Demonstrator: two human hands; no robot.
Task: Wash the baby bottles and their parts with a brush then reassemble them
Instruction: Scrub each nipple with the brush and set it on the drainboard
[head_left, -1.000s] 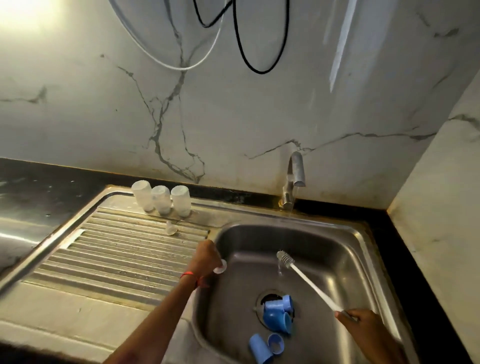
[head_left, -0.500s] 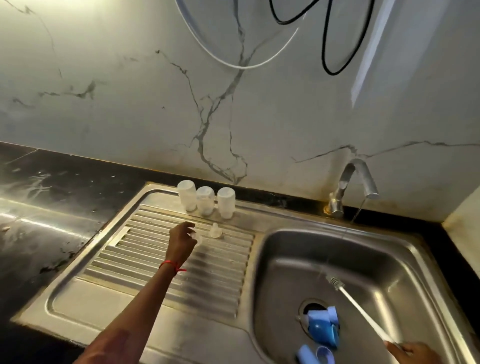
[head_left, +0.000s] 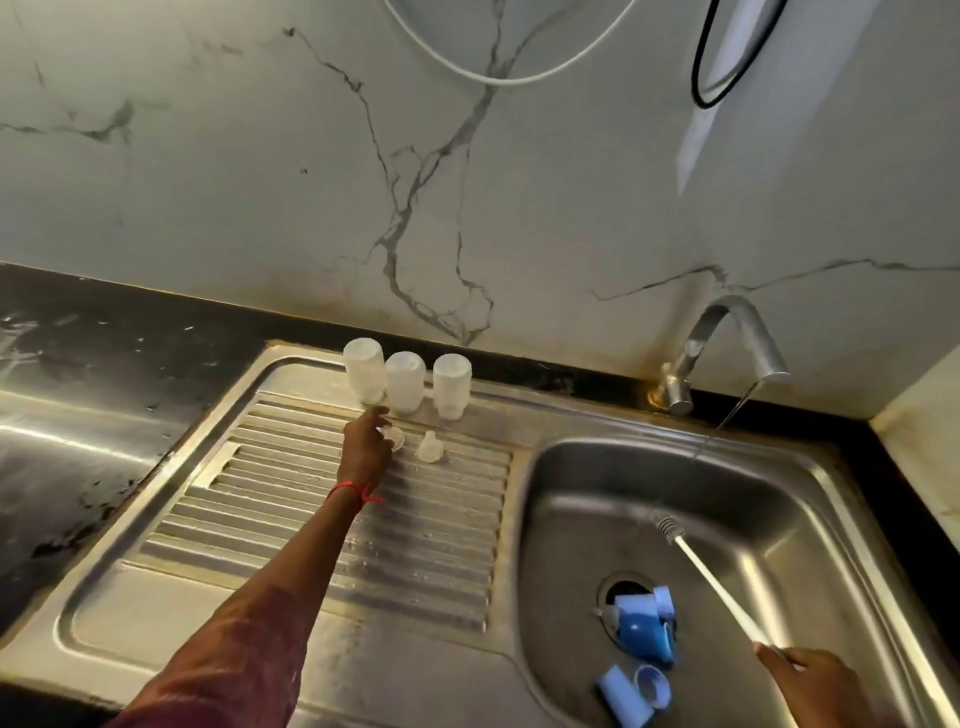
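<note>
Steel sink unit (head_left: 171, 613) set into a black worktop (head_left: 104, 364), rear edge against a veined wall. The ribbed drainboard (head_left: 426, 545) takes the left half, and its ribs show on both sides of the forearm. The basin (head_left: 587, 499) takes the right half. A tap (head_left: 727, 338) at the rear rim sends a thin stream into the basin. Three clear bottles (head_left: 405, 382) stand inverted, close together, along the drainboard's rear edge. The brush (head_left: 711, 582) slants across the basin with its bristle head up. The right grip (head_left: 810, 680), near the front right rim, curls round the handle end. Blue bottle parts (head_left: 644, 629) lie over the drain. Two more blue pieces (head_left: 628, 696) lie by the front wall. The left grip (head_left: 366, 447) sits just before the leftmost bottle, fingers touching a small clear teat (head_left: 396, 437); whether it pinches the teat cannot be told. A second teat (head_left: 430, 448) stands just to the right, apart.
</note>
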